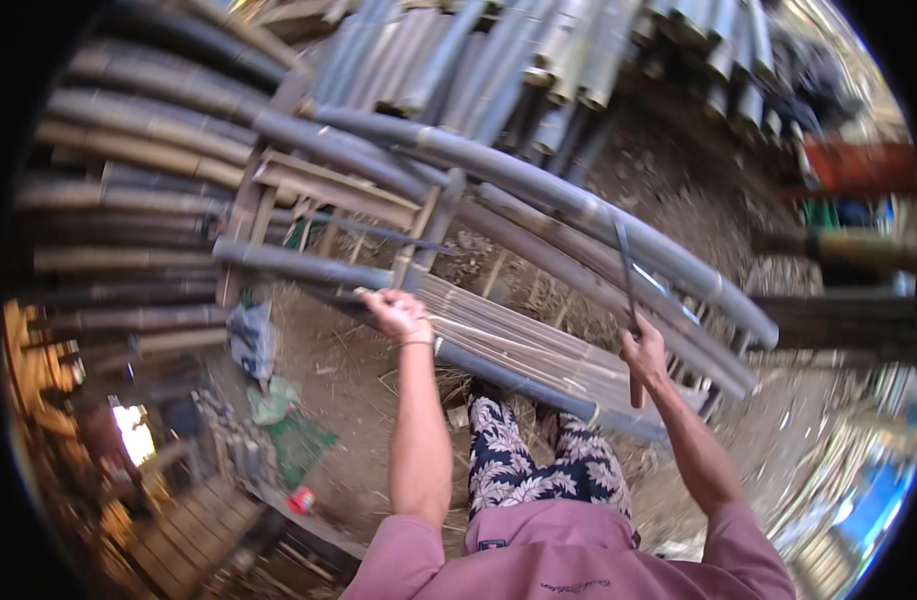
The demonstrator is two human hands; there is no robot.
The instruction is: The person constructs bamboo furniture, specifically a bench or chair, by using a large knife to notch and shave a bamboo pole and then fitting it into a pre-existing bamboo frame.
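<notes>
My right hand (645,352) is wrapped round the wooden handle of a long knife (627,262); its narrow dark blade points away from me, over the bamboo poles. Further left, my left hand (400,316) is closed at the near side of a bamboo rack. A thin pale bamboo strip (499,343) runs from that hand toward the right, partly hidden by the fingers. Beneath it lies a row of long split bamboo slats (539,335), between a near grey pole (519,378) and thicker poles (569,205) on the far side.
Stacked bamboo poles (139,140) fill the left, and more poles (459,70) lie at the back. A wooden crossbar frame (339,190) supports the rack. Green netting (299,435) and a blue-grey cloth (251,340) lie at left. A red object (859,168) stands far right.
</notes>
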